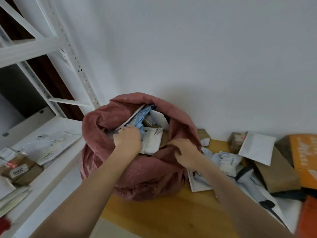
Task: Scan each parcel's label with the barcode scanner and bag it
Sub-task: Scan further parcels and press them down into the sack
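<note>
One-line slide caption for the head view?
Left hand presses parcels into red sack; right hand grips its rim.

Upside-down "3005" on a brown parcel's label (18,171), other labels unreadable

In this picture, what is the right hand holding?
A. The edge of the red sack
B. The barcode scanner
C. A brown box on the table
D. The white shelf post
A: the right hand grips the near rim of the red sack, while the left hand reaches in among the parcels inside it.
</note>
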The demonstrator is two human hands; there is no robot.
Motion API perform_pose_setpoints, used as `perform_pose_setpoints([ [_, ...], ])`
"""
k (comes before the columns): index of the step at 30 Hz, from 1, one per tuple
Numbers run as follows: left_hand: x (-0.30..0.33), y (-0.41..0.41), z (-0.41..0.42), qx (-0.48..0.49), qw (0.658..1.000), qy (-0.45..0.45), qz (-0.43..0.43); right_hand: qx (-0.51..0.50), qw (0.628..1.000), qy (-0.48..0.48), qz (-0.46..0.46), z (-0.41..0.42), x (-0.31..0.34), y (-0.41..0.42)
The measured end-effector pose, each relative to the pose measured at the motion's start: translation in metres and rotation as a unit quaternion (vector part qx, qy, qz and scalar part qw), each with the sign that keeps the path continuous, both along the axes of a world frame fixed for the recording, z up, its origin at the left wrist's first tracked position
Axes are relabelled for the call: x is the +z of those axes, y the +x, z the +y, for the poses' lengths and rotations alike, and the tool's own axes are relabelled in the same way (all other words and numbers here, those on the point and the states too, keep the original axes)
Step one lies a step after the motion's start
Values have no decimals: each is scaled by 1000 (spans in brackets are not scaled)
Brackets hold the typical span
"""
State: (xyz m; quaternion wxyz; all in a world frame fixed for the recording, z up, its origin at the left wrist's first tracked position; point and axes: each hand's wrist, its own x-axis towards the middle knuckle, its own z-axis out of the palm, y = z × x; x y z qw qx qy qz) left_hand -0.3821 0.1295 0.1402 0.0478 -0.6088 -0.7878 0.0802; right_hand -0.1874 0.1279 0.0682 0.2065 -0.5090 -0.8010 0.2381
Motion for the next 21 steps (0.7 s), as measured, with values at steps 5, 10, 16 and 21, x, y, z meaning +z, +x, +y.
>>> perform_pose_setpoints([
  [5,0,25,-6,-174,971,140,-82,-52,998,23,11,-14,2,3],
  [10,-17,64,-12,-278,932,143,-182,-130,991,17,-9,-41,-9,34],
  [16,-43,128,-27,-452,848,104,-256,-236,970,-41,-50,-72,-33,110],
  [21,-70,173,-33,-480,838,51,-253,-259,957,-101,-87,-84,-59,169],
])
